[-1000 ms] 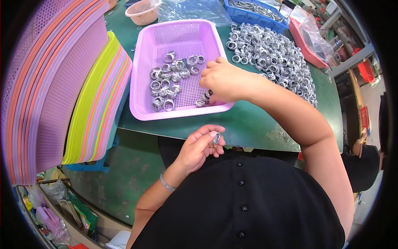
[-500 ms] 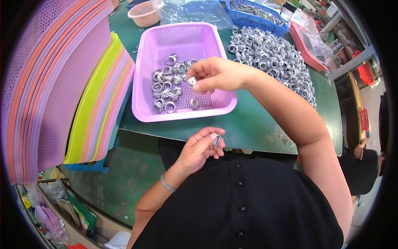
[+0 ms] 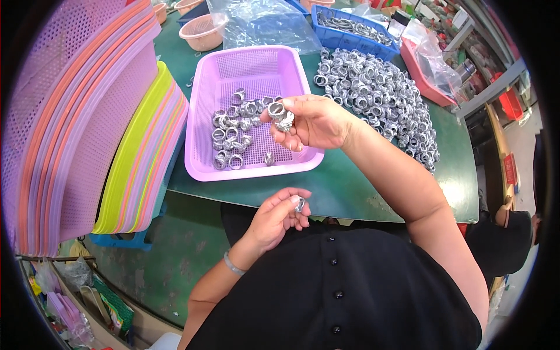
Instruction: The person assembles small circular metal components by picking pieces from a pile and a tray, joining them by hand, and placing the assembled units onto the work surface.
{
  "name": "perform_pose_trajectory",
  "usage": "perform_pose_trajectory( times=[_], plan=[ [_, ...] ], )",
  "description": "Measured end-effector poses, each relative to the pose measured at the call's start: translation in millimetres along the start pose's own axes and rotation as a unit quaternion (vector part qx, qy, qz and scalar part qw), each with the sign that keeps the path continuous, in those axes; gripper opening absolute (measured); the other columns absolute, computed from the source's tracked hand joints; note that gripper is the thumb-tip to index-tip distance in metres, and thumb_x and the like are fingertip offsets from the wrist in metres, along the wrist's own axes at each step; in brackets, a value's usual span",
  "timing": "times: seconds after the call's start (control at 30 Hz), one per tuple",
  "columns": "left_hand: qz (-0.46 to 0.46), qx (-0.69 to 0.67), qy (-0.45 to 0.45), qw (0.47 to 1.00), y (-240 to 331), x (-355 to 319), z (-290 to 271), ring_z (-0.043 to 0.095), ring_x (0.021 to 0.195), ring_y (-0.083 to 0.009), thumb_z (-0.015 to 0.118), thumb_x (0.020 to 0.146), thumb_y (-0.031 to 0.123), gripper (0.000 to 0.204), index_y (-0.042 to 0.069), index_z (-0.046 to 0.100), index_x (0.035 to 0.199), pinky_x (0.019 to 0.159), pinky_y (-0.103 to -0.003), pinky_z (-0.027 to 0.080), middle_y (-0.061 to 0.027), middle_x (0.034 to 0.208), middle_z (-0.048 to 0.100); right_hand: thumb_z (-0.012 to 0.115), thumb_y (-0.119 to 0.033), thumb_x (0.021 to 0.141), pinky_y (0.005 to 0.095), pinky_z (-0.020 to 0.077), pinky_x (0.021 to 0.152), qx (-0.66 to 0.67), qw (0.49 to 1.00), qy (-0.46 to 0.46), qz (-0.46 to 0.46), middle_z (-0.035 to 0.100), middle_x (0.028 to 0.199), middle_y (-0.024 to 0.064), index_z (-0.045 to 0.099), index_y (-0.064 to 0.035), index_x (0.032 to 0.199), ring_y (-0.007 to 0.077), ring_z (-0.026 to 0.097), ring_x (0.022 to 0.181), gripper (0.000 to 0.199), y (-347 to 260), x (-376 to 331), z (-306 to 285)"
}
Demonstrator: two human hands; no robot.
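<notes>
My right hand (image 3: 318, 122) is raised over the right side of a purple perforated basket (image 3: 201, 169). Its thumb and fingers grip silvery metal rings (image 3: 276, 109), at least two of them showing, one with its opening turned up. Lower down, just in front of the table edge, my left hand (image 3: 273, 221) pinches a single silvery ring (image 3: 299, 204) between thumb and fingertips. More rings (image 3: 231, 134) of the same look lie loose on the basket floor, mostly at its left and middle.
A big heap of rings (image 3: 373, 93) covers the table's right side. Behind it stand a blue basket (image 3: 338, 42) of metal pieces and a red tray (image 3: 426, 81) with plastic wrap. Stacked colourful baskets (image 3: 128, 157) rise at left. A plastic bag (image 3: 262, 29) and a pink bowl (image 3: 201, 36) lie at the back.
My right hand has turned over, bringing the rings in its fingers into sight. The left hand keeps its pinch on the ring. The whole view has shifted slightly.
</notes>
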State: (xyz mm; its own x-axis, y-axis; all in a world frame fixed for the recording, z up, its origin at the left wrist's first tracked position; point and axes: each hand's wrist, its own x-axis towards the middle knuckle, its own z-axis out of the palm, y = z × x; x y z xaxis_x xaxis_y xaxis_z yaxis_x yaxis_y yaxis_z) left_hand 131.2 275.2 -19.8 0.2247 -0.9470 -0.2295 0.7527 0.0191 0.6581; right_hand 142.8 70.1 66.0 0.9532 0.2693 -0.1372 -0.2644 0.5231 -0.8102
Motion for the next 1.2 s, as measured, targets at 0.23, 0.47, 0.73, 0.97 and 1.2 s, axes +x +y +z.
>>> perform_pose_trajectory(
  times=[0.23,0.47,0.73,0.97,1.2],
  plan=[
    [0.006,-0.003,0.000,1.000,-2,0,-2,0.056,0.066,-0.0147,0.038,0.091,0.017,0.027,-0.002,0.048,0.107,0.060,-0.024,0.045,-0.0079,0.081,0.057,0.050,-0.024,0.087,0.0239,0.0459,0.061,-0.037,0.999,0.001,-0.026,0.058,0.087,0.0122,0.045,0.0020,0.116,0.0150,0.057,0.071,0.039,5,-2,2],
    [0.003,0.004,0.003,1.000,-3,-1,-2,0.056,0.066,-0.0148,0.039,0.091,0.017,0.027,-0.002,0.047,0.108,0.060,-0.024,0.045,-0.0082,0.082,0.057,0.056,-0.013,0.085,0.0240,0.0454,0.066,-0.134,0.989,-0.013,-0.056,0.056,0.098,0.0041,0.050,-0.0020,0.115,0.0109,0.054,0.090,0.033,10,-6,3],
    [0.005,-0.005,-0.003,1.000,-1,-2,-1,0.054,0.067,-0.0117,0.041,0.090,0.015,0.024,0.000,0.049,0.107,0.060,-0.022,0.043,-0.0049,0.081,0.056,0.057,-0.010,0.082,0.0222,0.0443,0.066,-0.298,0.949,0.011,-0.101,0.055,0.086,0.0014,0.052,-0.0022,0.114,0.0068,0.050,0.071,0.033,6,-8,13],
    [0.011,-0.048,-0.002,0.999,-3,1,-5,0.057,0.067,-0.0169,0.040,0.088,0.011,0.024,-0.003,0.048,0.105,0.058,-0.025,0.046,-0.0107,0.083,0.057,0.065,-0.002,0.075,0.0219,0.0447,0.067,-0.392,0.905,0.061,-0.155,0.053,0.089,0.0026,0.046,-0.0016,0.118,0.0065,0.050,0.076,0.047,13,-4,6],
    [0.008,-0.045,-0.006,0.999,-2,1,-5,0.057,0.067,-0.0171,0.040,0.088,0.011,0.024,-0.003,0.048,0.105,0.058,-0.025,0.047,-0.0109,0.083,0.057,0.070,-0.001,0.069,0.0252,0.0478,0.072,-0.308,0.936,0.056,-0.159,0.054,0.094,0.0062,0.039,0.0002,0.123,0.0120,0.055,0.083,0.062,11,-10,5]
  ],
)
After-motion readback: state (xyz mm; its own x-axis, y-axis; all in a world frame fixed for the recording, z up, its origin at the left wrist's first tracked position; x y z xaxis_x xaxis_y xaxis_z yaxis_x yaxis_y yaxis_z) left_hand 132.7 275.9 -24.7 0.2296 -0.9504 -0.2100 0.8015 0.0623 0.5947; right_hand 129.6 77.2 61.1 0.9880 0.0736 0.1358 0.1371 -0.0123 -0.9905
